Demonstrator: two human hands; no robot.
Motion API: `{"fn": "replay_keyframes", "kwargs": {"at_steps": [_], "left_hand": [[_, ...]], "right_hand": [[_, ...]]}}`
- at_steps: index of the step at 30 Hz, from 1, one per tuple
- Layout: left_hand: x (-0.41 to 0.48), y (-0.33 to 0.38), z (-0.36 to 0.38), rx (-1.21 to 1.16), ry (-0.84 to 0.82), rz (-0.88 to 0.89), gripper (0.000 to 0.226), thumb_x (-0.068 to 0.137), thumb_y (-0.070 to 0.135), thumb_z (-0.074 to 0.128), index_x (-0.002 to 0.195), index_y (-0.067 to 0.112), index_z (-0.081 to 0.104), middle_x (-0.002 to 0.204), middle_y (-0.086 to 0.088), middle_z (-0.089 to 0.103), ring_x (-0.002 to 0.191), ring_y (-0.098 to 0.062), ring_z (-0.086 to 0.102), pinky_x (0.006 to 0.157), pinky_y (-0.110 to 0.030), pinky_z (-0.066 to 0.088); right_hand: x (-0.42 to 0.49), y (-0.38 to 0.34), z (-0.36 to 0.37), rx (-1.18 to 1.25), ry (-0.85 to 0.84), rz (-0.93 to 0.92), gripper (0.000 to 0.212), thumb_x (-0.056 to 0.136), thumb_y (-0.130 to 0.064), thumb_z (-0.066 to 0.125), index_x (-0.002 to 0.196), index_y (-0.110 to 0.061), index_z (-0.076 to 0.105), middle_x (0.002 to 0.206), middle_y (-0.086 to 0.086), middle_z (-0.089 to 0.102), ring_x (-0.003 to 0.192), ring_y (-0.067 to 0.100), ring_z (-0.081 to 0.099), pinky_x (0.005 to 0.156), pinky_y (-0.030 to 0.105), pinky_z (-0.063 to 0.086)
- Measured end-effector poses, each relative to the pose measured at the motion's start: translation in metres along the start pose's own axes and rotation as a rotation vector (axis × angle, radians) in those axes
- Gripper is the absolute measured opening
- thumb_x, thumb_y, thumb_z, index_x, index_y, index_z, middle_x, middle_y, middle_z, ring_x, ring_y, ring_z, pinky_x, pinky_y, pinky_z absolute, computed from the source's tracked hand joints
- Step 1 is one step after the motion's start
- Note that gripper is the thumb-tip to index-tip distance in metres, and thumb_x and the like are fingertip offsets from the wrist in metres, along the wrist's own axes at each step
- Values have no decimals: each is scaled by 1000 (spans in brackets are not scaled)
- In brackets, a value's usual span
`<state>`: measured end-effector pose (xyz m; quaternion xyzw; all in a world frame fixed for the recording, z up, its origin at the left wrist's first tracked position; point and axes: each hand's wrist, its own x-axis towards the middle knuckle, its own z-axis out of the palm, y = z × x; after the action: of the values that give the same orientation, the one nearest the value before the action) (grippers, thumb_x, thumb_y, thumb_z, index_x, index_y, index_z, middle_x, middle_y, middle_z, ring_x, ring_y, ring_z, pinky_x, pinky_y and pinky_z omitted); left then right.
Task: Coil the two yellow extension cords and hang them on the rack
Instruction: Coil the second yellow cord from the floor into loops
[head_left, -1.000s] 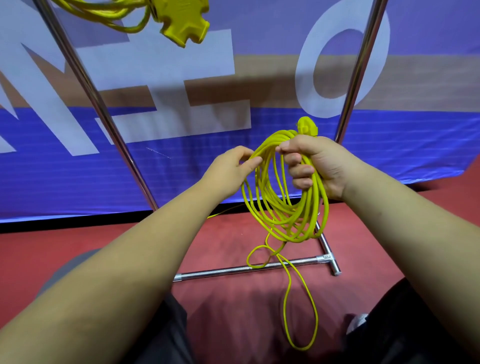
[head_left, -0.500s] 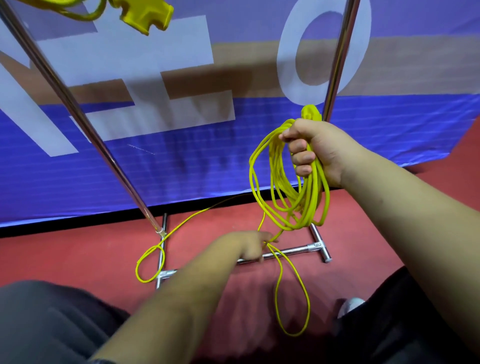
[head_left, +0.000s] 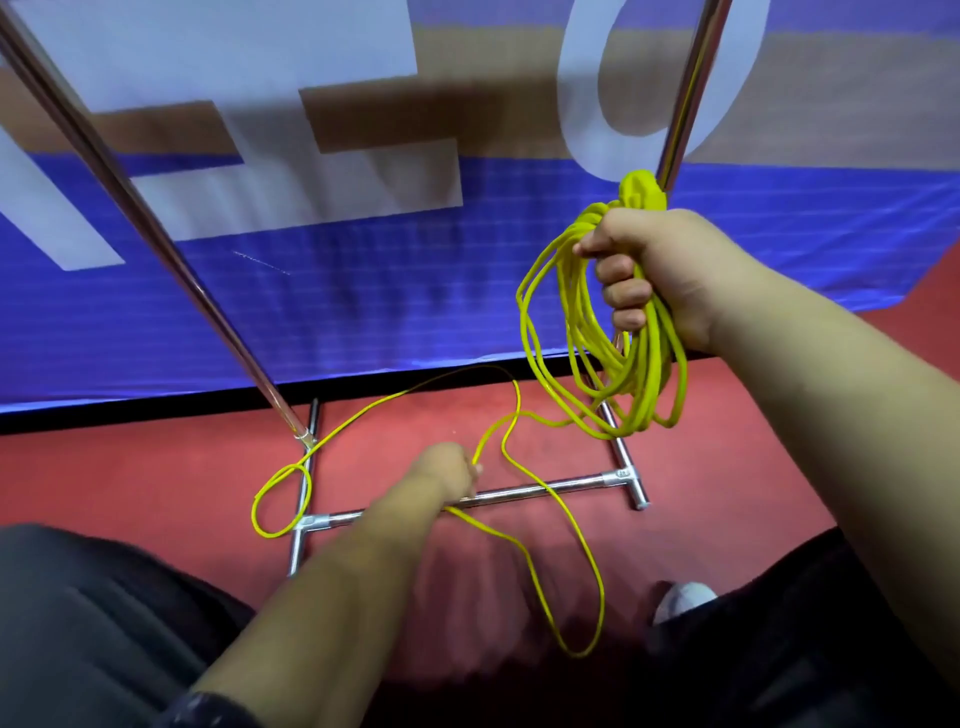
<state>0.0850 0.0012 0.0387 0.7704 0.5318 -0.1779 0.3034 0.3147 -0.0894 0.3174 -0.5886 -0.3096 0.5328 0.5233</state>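
Coil (head_left: 649, 374) clamped in my right hand (head_left: 670, 270) at two o'clock; left hand (head_left: 449, 475) pinches slack cord (head_left: 602, 597), its tail looped across rack foot (head_left: 298, 551) at eight o'clock.

Blue-and-tan fabric banner (head_left: 363, 312) is showing one large white letter "O"; neighbouring white letters are running off frame, not readable.
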Motion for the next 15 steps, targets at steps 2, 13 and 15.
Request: {"fn": "replay_keyframes", "kwargs": {"at_steps": [2,13,15], "left_hand": [[-1,12,-33,-218,9,-8,33,103,33,60,85,7,71,77,-11,74,62,-27,68,59,-33,57],[-93,68,-224,-1133,-180,17,5,97,-4,62,94,-1,63,77,-12,71,73,-18,75,68,-32,65],[-116,72,-241,-1184,-105,129,15,96,-9,61,94,6,60,71,-8,72,70,-15,76,65,-30,65]], "right_hand": [[4,2,3,-22,28,-25,8,93,-16,62,85,-15,61,60,-4,37,43,12,27,42,25,25],[27,13,34,-222,175,-217,30,89,-12,72,67,-15,52,51,3,42,42,18,40,47,31,41],[28,14,43,-209,198,-217,30,88,-15,72,64,-13,53,49,4,45,41,19,43,47,31,44]]}}
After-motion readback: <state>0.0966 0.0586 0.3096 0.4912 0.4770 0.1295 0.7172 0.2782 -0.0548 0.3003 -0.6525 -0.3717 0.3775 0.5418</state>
